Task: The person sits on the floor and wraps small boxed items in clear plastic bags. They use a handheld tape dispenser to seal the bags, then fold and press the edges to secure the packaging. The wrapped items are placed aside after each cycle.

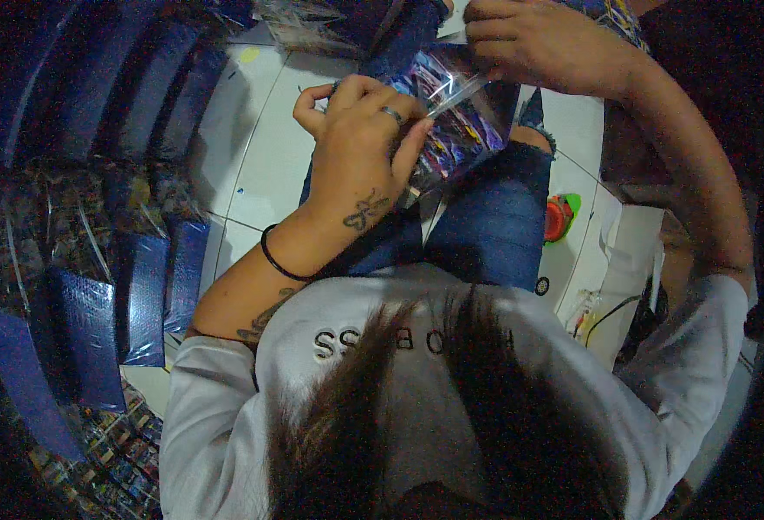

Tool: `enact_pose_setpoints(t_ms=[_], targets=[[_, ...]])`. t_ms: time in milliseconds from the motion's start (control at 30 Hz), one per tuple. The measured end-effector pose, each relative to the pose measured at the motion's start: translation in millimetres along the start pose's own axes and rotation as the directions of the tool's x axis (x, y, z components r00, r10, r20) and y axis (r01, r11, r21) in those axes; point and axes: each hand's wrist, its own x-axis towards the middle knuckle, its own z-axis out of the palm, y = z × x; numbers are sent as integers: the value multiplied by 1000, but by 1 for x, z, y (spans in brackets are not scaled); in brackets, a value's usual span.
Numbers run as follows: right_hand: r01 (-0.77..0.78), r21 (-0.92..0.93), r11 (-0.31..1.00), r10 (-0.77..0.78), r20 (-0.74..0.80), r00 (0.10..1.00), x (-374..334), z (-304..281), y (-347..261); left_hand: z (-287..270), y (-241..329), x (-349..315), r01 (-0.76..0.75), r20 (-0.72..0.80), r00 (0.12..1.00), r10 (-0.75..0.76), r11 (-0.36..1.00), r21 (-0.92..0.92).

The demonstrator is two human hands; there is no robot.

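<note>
A clear plastic-wrapped pack (pixel 475 132) with colourful printed contents in blue, purple and red rests over my thighs. A pale, shiny strip of the wrapper (pixel 457 97) runs slantwise across its top between my two hands. My left hand (pixel 360 130), with a ring on one finger, lies on the pack's left side; its fingers are bent, and its thumb and fingers close on the wrapper near the strip's lower end. Over the far right corner, my right hand (pixel 529 43) has curled fingers and holds the strip's upper end. Its fingertips are partly hidden.
Several blue panels with clear-wrapped packs (pixel 143 295) stand in rows on the left. Beyond my knees lies more clear-wrapped stuff (pixel 308 24). On the white tiled floor (pixel 252 165), a red and green toy-like object (pixel 560 217) lies by my right leg, near a pale box (pixel 629 269).
</note>
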Motion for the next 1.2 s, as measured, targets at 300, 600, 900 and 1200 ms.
enact_pose_setpoints(t_ms=[300, 600, 900, 1200], targets=[[-187, 167, 968, 212, -154, 965, 22, 21, -35, -4, -4, -9, -25, -45, 999, 26, 1000, 15], [-112, 374, 920, 150, -72, 986, 23, 33, -24, -47, -16, -48, -89, 164, 985, 49, 966, 243], [-92, 415, 905, 172, -158, 972, 26, 34, -24, -38, 4, 2, 11, 42, 999, -13, 999, 52], [-113, 436, 893, 196, -151, 969, 29, 28, -21, -11, 2, 10, 109, 65, 992, -105, 991, -72]])
